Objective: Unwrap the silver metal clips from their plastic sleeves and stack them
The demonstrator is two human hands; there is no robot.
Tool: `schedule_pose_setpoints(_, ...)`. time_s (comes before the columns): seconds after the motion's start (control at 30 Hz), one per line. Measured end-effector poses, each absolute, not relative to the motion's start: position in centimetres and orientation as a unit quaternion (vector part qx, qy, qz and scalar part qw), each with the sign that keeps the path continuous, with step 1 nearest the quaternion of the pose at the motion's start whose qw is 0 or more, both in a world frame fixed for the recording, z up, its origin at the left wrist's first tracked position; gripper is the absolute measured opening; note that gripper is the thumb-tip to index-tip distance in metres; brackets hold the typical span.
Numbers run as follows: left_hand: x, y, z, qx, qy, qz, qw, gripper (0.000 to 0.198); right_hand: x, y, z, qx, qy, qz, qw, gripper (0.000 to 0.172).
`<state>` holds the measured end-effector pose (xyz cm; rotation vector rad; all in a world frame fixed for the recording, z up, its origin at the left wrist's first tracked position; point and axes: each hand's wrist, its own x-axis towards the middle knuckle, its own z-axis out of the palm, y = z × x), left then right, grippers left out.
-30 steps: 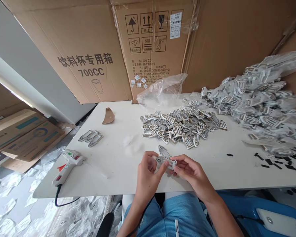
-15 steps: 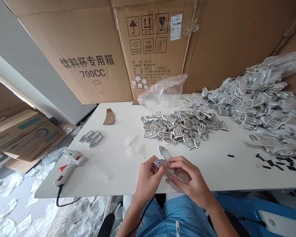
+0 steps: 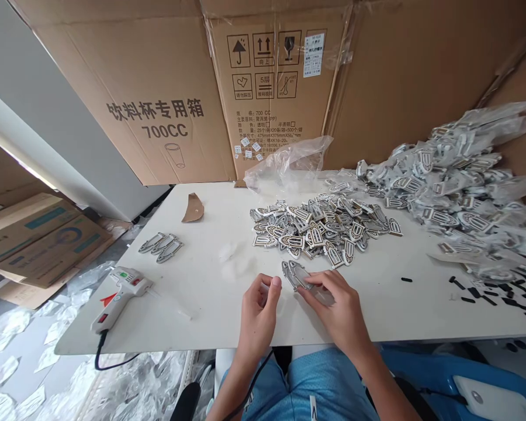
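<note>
My right hand [image 3: 339,307] pinches a small grey arch-shaped frame piece [image 3: 298,272] between thumb and fingers, low over the white table. Against its left side is a second matching arch piece [image 3: 288,275], resting on the table. A little to the left is my left hand [image 3: 258,313], its fingers loosely curled and the thumb raised apart from them. No piece shows in it, though its palm side is partly hidden. Beyond both hands lies a heap of the same arch pieces [image 3: 315,228], some with a dark-patterned face.
A glue gun [image 3: 120,298] lies at the left, near a few grey arch pieces [image 3: 161,245] and a cardboard scrap [image 3: 193,209]. Bagged pieces [image 3: 447,181] are piled at the right, with small black strips [image 3: 508,295] in front. Large cardboard boxes [image 3: 166,70] wall the back.
My left hand has let go of the arch piece and drawn back left. That piece is now side by side with the other one, in my right hand's fingers.
</note>
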<state>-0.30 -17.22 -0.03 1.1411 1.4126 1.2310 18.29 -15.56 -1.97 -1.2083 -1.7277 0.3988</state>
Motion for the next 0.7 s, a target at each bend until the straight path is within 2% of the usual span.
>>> schedule_pose_setpoints(0.7, -0.3, -17.3, 0.1, 0.484, 0.557, 0.498, 0.456, 0.058, 16.0, -14.9, -3.0, -0.538, -0.710, 0.181, 0.417, 0.011)
